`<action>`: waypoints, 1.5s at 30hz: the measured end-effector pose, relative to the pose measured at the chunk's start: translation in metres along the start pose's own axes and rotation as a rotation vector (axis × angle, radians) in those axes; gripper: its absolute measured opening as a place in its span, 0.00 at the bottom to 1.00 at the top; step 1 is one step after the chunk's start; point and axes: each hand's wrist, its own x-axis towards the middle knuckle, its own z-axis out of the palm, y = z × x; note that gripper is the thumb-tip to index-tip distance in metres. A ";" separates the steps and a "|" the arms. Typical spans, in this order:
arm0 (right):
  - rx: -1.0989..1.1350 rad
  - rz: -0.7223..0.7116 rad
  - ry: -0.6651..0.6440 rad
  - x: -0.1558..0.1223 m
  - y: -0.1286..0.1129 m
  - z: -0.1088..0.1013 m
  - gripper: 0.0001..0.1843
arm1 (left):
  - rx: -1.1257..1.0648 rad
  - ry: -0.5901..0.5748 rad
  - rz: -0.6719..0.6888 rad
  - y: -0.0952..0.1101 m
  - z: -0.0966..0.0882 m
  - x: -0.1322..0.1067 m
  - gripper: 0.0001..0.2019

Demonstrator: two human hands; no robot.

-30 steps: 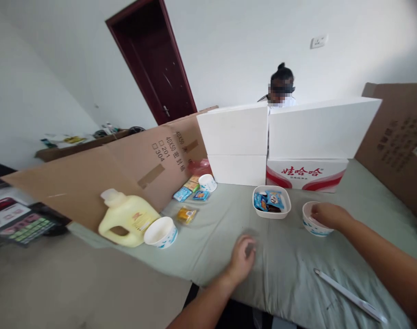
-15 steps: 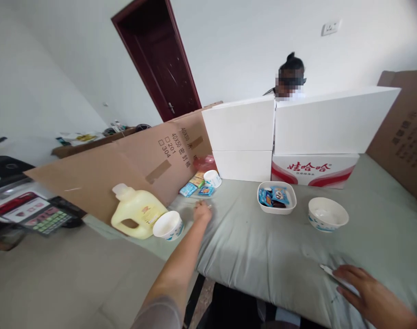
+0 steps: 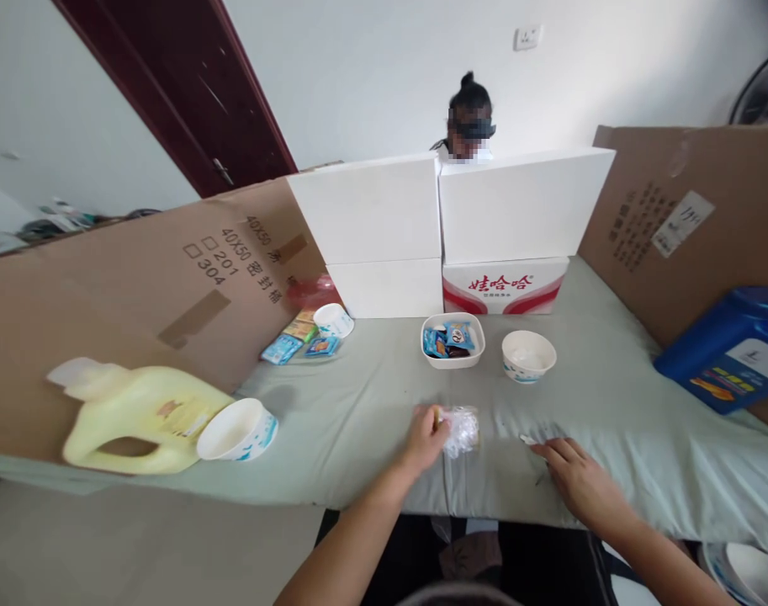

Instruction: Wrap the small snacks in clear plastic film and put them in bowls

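Packet (image 3: 463, 433) in clear wrapping sits at the near middle of the cloth (image 3: 358, 421), pinched by its left edge in the left hand (image 3: 426, 433); it has come over from the left. The right hand (image 3: 576, 475) has its fingers closed on a slim white tool (image 3: 527, 438), mostly hidden, so both now lie near each other. Farther off stand a tub (image 3: 452, 363) of snacks (image 3: 458, 335) and, right of it, a paper bowl (image 3: 527, 371); white boxes (image 3: 377, 210) block the far side.

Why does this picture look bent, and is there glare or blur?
Head view throughout: the door leans and the yellow jug looks stretched, likely lens distortion; glints whiten the clear wrapper in the left hand; pixelation masks part of the person behind the boxes.
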 end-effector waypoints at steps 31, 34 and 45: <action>-0.028 0.147 0.008 0.003 0.017 -0.011 0.23 | 0.296 0.101 0.503 0.004 -0.013 -0.016 0.25; 0.026 0.131 0.136 0.011 -0.002 -0.017 0.17 | 0.341 -0.090 0.611 0.028 -0.013 -0.025 0.28; 0.322 -0.098 0.261 0.061 -0.092 -0.010 0.18 | 0.675 -0.194 0.615 0.040 0.014 -0.033 0.22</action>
